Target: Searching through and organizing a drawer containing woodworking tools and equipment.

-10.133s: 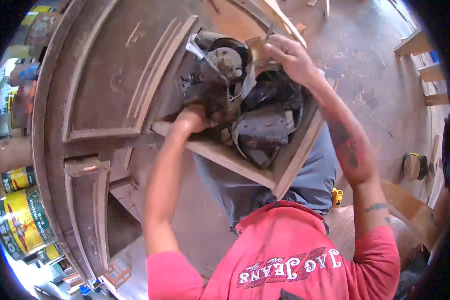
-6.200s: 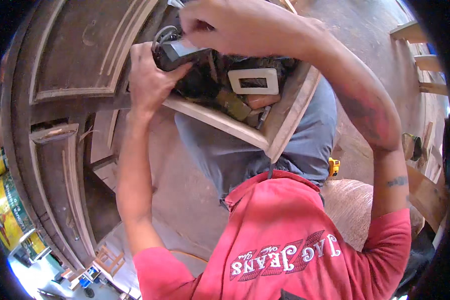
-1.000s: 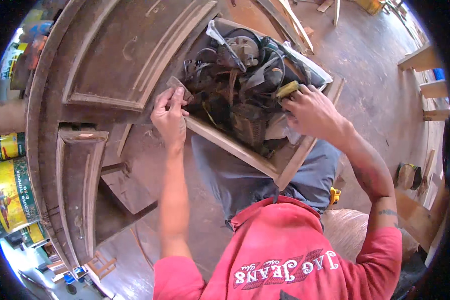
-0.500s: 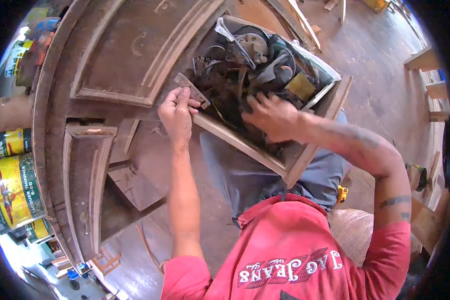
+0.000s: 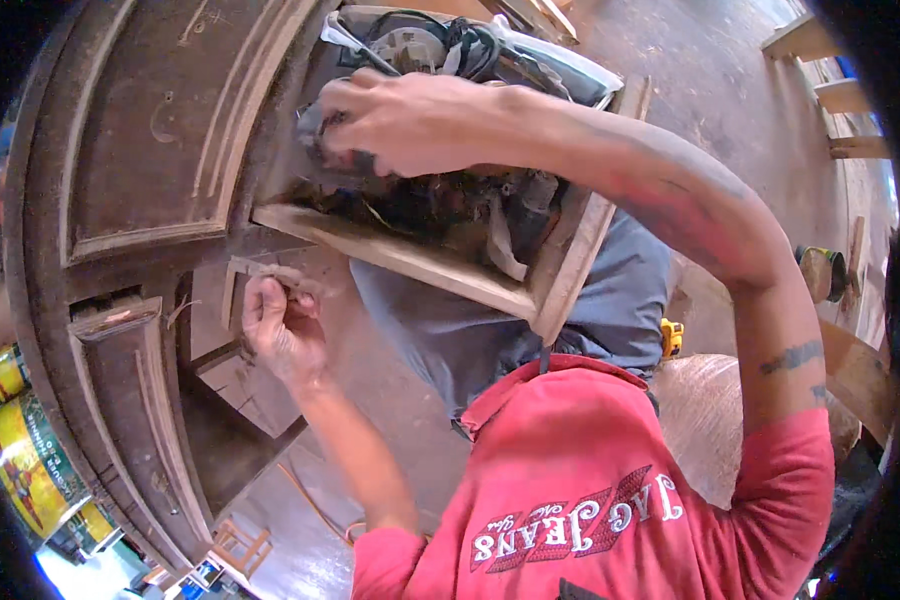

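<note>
My right hand (image 5: 410, 125) is closed around a dark, blurred object (image 5: 315, 145), held over the left part of a wooden drawer (image 5: 400, 258). My forearm hides part of the drawer's inside. In the drawer lie a jumble of dusty tools, black cables (image 5: 475, 50) and a curled pale strip (image 5: 505, 240). Left of the drawer's near corner, my left hand (image 5: 288, 330) pinches a small flat metal piece (image 5: 282, 273), smeared by motion, between thumb and fingers. The drawer rests over my lap.
A dark wooden cabinet with panelled doors (image 5: 160, 130) stands close on the left, paint cans (image 5: 30, 460) beyond it. A yellow tool (image 5: 673, 338) lies by my hip. Wooden planks (image 5: 855, 97) stand at the right, and an orange cord (image 5: 305, 495) runs along the floor.
My right hand has risen from among the tools and moved left, now with the dark object. My left hand has lowered away from the drawer's edge with the metal piece. The view has shifted.
</note>
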A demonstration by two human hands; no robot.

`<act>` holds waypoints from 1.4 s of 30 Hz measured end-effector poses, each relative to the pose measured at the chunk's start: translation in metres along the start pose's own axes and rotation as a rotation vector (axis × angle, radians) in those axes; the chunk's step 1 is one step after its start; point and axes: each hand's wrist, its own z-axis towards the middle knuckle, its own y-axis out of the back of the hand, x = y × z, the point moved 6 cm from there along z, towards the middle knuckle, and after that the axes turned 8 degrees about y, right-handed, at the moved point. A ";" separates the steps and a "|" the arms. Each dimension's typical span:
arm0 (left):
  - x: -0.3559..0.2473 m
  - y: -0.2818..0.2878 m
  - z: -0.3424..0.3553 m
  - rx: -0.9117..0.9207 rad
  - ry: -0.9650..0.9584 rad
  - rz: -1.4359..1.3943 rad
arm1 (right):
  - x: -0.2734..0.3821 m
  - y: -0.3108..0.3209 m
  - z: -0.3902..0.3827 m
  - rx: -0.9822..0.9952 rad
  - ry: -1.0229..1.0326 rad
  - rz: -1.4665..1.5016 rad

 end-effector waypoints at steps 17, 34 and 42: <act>0.008 -0.071 0.049 -0.030 -0.326 0.398 | 0.037 -0.104 -0.128 0.825 0.086 -0.101; 0.024 -0.046 0.060 -0.151 -0.385 0.266 | -0.004 0.042 0.000 0.343 0.293 -0.049; 0.023 -0.040 0.058 -0.106 -0.521 0.138 | -0.032 0.012 0.046 0.064 0.126 -0.104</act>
